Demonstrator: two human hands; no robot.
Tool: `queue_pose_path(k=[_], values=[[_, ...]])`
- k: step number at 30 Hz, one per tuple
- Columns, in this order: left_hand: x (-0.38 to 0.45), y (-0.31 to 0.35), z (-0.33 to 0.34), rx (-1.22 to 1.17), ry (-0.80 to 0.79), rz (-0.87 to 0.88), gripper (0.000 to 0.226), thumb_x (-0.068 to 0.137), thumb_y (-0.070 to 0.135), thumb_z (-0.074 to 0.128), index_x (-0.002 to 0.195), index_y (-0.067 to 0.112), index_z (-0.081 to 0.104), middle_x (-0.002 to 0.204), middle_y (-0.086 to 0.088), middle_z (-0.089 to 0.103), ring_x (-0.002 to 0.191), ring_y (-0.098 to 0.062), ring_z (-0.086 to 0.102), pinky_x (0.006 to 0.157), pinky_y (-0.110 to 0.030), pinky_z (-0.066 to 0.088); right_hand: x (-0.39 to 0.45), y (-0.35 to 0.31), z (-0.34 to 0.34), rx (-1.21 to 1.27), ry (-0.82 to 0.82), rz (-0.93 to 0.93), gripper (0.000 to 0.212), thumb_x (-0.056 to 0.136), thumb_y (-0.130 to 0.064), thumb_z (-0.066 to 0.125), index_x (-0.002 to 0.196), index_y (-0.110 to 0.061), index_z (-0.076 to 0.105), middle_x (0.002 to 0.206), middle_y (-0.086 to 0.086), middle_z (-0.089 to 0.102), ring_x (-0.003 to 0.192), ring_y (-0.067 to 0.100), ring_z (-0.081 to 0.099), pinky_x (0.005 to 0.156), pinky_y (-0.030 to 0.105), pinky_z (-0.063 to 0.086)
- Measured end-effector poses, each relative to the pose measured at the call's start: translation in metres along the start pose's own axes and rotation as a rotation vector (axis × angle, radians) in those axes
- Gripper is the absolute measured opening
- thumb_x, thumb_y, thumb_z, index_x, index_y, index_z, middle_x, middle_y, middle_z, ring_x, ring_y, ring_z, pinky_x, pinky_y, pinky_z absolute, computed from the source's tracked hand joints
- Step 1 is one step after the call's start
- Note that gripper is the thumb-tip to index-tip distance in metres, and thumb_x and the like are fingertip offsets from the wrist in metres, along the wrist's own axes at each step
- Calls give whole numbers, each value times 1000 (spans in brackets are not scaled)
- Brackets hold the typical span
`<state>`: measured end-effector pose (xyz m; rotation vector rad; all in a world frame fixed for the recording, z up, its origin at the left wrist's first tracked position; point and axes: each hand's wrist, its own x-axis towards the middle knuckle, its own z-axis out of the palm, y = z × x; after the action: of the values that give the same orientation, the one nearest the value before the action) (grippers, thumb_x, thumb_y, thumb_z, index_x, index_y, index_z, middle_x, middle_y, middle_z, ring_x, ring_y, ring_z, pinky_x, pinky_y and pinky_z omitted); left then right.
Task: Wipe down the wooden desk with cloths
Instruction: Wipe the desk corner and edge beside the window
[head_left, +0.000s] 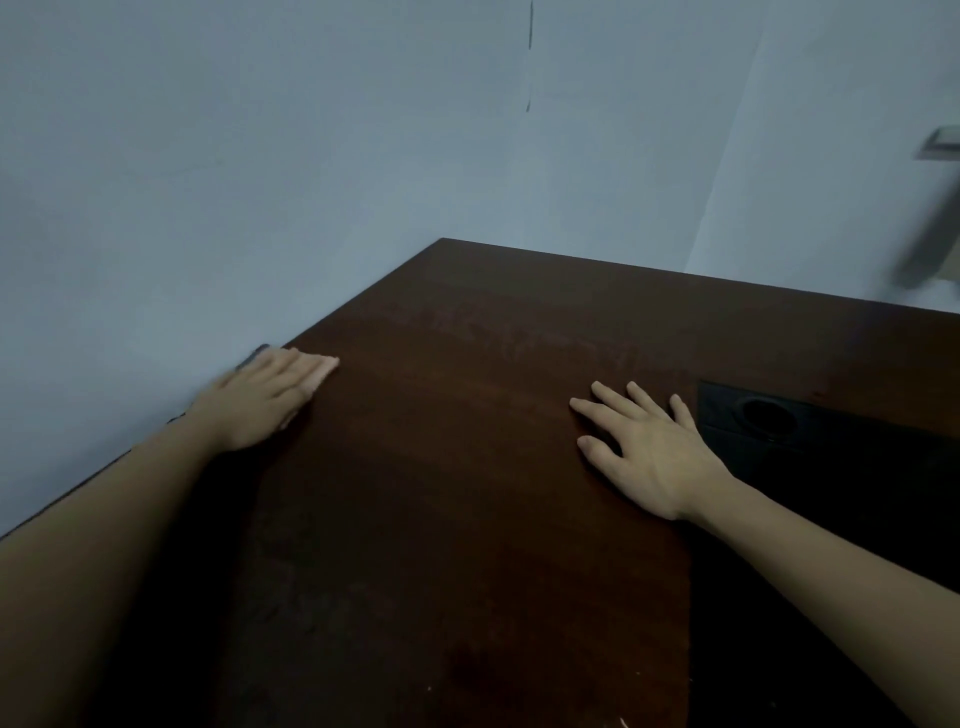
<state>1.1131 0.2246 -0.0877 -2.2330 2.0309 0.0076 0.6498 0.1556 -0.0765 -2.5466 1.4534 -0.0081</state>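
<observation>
Grip, left hand (267, 397): flat, fingers straight, pressing a pale cloth (319, 375) onto the worktop at its left edge by the wall; blurred.
Grip, right hand (647, 449): open, fingers spread, palm down on bare wood, holding nothing.
Cloth: mostly hidden under the left palm, only a pale fringe showing past the fingertips.
Handling: likely soft, light, prone to bunching; best pinned under a flat palm, not pinched.
Worktop (467, 493): dark wood, hard, smooth; faint dusty streaks toward the far edge.
Right side: black grommet panel (769, 415) just beside the right hand.

No text, label, brand, number or sign can be read anywhere in this view.
</observation>
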Motion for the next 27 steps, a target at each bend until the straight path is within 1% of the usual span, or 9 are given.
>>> queue_pose_path(k=[4, 8, 12, 14, 16, 20, 22, 24, 27], values=[[22, 11, -4, -47, -27, -129, 57, 96, 51, -7, 145, 38, -34, 171, 2, -2, 156, -27, -2, 124, -55, 13, 0, -1, 0, 10, 6, -5, 57, 104, -59, 24, 159, -46, 17, 170, -12, 2, 157, 24, -3, 123, 59, -5], [-2, 65, -10, 43, -80, 20, 60, 104, 43, 6, 157, 39, -21, 167, 10, -14, 156, -25, -8, 123, -57, 15, 1, -1, 1, 5, 3, -9, 57, 104, -59, 23, 159, -46, 16, 170, -11, 2, 157, 24, -3, 123, 59, -5], [-61, 105, -11, 12, -8, 277, 80, 75, 75, -34, 150, 53, -18, 153, 29, -32, 144, 3, -34, 118, -24, -15, 1, -1, 0, -6, -7, -5, 57, 104, -59, 23, 159, -46, 15, 170, -11, 1, 157, 24, -3, 123, 60, -4], [-71, 95, -9, -69, -12, 265, 59, 84, 78, -18, 142, 69, -16, 148, 39, -31, 141, 10, -33, 113, -17, -17, 1, -1, 0, -12, -16, -2, 57, 105, -59, 22, 159, -46, 14, 170, -11, 0, 157, 25, -4, 123, 60, -4], [-67, 68, -8, -65, -21, 212, 43, 101, 62, 0, 132, 75, -28, 146, 41, -31, 141, 9, -33, 118, -27, -12, 1, -1, -1, -13, -18, 0, 57, 105, -59, 23, 159, -46, 14, 170, -11, 0, 157, 24, -4, 123, 60, -5], [-39, 11, -2, -11, 14, 73, 68, 108, 34, 20, 144, 59, -32, 169, 10, 3, 156, -22, 0, 123, -55, 15, 2, -1, 0, -5, -14, 2, 57, 104, -60, 23, 159, -46, 15, 170, -11, 1, 157, 24, -4, 123, 60, -4], [-24, 6, 1, -49, -49, -70, 55, 102, 51, 1, 141, 54, -39, 171, 4, 1, 157, -24, -2, 124, -57, 15, 3, -1, 1, -5, -7, 0, 57, 104, -60, 23, 158, -46, 15, 170, -12, 2, 157, 24, -3, 123, 60, -4], [-16, 19, -6, -46, -45, -131, 64, 87, 67, -21, 146, 45, -33, 171, 5, -3, 157, -24, -6, 124, -56, 13, 3, -1, 1, 0, -3, 0, 57, 104, -60, 23, 158, -47, 16, 170, -12, 3, 157, 24, -2, 123, 60, -4], [-21, 52, -10, 115, -98, -113, 57, 108, 46, 6, 160, 34, -13, 171, 5, -7, 156, -22, -9, 125, -55, 9, 2, -1, 1, 4, -3, 1, 57, 103, -61, 24, 158, -47, 17, 170, -11, 4, 157, 23, -1, 122, 60, -3]])
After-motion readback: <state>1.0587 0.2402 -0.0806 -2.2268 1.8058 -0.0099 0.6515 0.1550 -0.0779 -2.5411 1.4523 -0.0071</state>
